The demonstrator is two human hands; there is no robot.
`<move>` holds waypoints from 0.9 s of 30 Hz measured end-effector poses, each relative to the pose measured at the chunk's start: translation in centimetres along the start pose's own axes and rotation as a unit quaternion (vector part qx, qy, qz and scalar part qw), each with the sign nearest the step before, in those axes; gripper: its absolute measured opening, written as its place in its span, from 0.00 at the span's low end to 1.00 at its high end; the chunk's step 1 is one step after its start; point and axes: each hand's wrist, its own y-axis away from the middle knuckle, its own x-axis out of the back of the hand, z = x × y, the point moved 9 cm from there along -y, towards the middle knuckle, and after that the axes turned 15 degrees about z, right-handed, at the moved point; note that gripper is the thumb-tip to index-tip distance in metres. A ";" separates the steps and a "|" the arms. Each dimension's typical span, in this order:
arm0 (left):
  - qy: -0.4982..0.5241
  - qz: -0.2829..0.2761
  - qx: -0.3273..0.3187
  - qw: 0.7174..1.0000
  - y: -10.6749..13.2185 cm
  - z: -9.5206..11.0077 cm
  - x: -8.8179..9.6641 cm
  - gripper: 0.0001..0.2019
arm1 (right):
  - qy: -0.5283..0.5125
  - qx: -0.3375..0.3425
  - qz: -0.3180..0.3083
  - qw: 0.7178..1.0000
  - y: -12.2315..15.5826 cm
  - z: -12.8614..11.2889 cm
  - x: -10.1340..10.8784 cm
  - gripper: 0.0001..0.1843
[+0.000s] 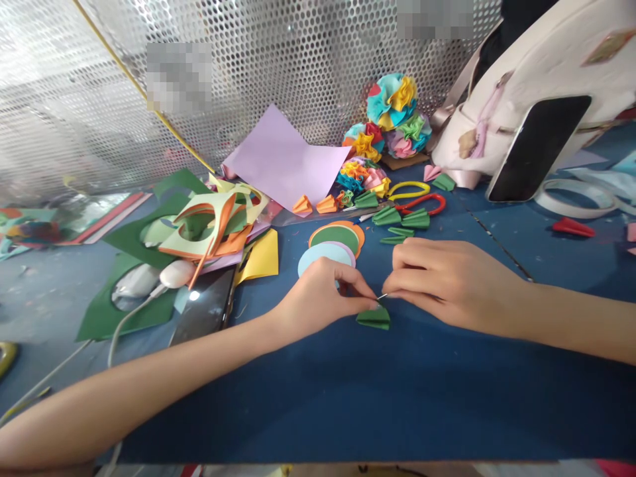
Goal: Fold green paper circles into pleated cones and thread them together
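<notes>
My left hand (320, 298) pinches the top of a small folded green paper piece (373, 318) on the blue mat (397, 411). My right hand (447, 281) comes in from the right, its fingertips closed on a thin metal pin (382, 297) whose tip meets the paper at my left fingertips. The pin's shaft is mostly hidden by my right fingers. Just above my hands lie overlapping paper circles (325, 258) in pale blue, green and orange. Several similar green folded pieces (386, 215) sit beyond my right hand.
Red-handled scissors (420, 204) and ruffled multicoloured paper flowers (392, 109) lie beyond. A lilac sheet (283, 159), cut green and orange paper (209, 225), two phones (539, 149) (203, 308), a white bag (536, 79) and a tape roll (571, 199) surround them, before a perforated metal screen (298, 53).
</notes>
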 end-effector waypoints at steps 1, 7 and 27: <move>0.002 -0.003 -0.001 1.000 0.0 0.0 -0.2 0.01 | 0.003 0.004 0.001 1.000 0.0 -0.1 0.0 0.13; -0.037 0.003 -0.031 0.999 -0.2 0.5 -0.4 0.02 | -0.002 -0.003 0.005 1.000 -0.2 -0.1 0.0 0.12; -0.017 -0.015 0.035 0.999 -0.5 0.3 -0.2 0.04 | -0.080 -0.082 -0.005 0.993 -0.4 1.1 -0.4 0.08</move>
